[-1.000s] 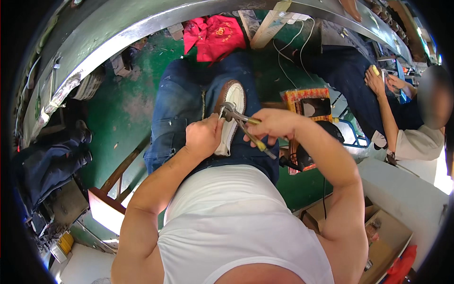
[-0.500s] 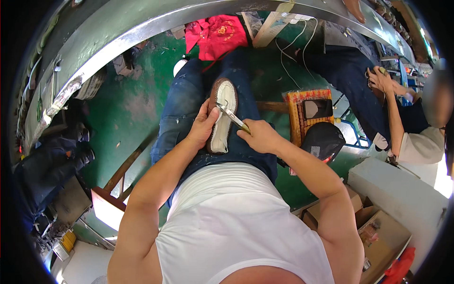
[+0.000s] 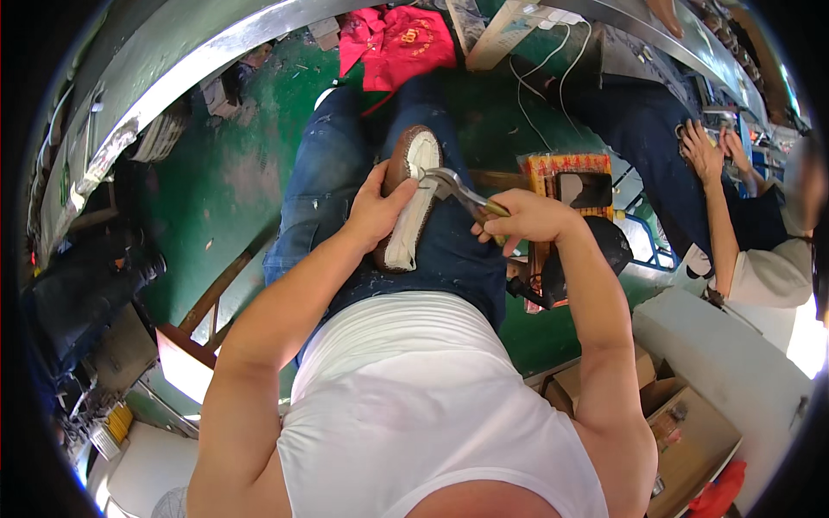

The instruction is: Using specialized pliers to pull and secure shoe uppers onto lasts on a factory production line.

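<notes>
A brown shoe upper (image 3: 402, 237) lies bottom-up across my lap, its pale, unsoled underside facing me and its toe pointing away. My left hand (image 3: 376, 207) is closed round its left side, thumb pressed on the edge of the underside. From the right, my right hand (image 3: 534, 217) grips the handles of metal lasting pliers (image 3: 456, 186). The pliers' jaws meet the shoe's underside just below the toe part, near my left thumb. Whether the jaws are closed on anything there is too small to tell.
A slatted seat (image 3: 540, 173) at my right bears a dark phone-like slab (image 3: 584, 190) and a black cap (image 3: 609, 246). Beyond sits a co-worker, whose hand (image 3: 704, 154) shows. A red garment (image 3: 397, 43) lies ahead, under the metal bench edge (image 3: 216, 65). Cardboard boxes (image 3: 699, 432) stand behind right.
My right hand has moved right and slightly away from me, swinging the pliers to a flatter angle. The shoe has tilted a little; my left hand still holds it.
</notes>
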Available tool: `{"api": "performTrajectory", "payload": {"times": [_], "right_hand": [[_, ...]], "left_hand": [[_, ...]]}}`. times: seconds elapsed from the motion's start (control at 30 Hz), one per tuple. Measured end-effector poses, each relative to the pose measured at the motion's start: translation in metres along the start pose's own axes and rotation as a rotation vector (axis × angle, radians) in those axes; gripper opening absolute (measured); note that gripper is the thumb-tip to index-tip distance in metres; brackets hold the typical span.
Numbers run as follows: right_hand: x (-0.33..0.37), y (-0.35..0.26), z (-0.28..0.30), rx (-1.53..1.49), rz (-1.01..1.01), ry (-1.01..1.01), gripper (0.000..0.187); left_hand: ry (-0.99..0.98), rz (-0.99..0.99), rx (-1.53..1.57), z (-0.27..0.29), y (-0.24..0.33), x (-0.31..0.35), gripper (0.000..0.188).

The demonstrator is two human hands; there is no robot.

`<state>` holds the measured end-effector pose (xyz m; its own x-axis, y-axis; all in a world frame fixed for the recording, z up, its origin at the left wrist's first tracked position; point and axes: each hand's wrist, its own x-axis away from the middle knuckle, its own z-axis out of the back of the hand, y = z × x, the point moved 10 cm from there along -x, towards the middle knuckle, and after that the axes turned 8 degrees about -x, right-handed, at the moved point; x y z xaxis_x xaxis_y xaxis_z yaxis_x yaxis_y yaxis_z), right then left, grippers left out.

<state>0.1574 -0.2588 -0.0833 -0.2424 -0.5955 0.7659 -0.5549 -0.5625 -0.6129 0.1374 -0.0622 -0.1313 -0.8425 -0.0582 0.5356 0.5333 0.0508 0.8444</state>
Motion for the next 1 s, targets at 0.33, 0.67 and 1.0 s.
{"api": "performTrajectory", "payload": {"times": [0.33, 0.67, 1.0], "right_hand": [[-0.016, -0.078, -0.013, 0.825, 0.274, 0.429, 0.041], [0.009, -0.012, -0.023, 0.508, -0.003, 0.211, 0.046], [0.019, -0.022, -0.066, 0.989, 0.292, 0.302, 0.037]], "left_hand": [[0.013, 0.065, -0.333, 0.007, -0.007, -0.001, 0.067], [-0.219, 0.272, -0.072, 0.009, -0.026, -0.016, 0.072], [-0.252, 0.180, -0.126, -0.006, -0.011, -0.006, 0.066]]}}
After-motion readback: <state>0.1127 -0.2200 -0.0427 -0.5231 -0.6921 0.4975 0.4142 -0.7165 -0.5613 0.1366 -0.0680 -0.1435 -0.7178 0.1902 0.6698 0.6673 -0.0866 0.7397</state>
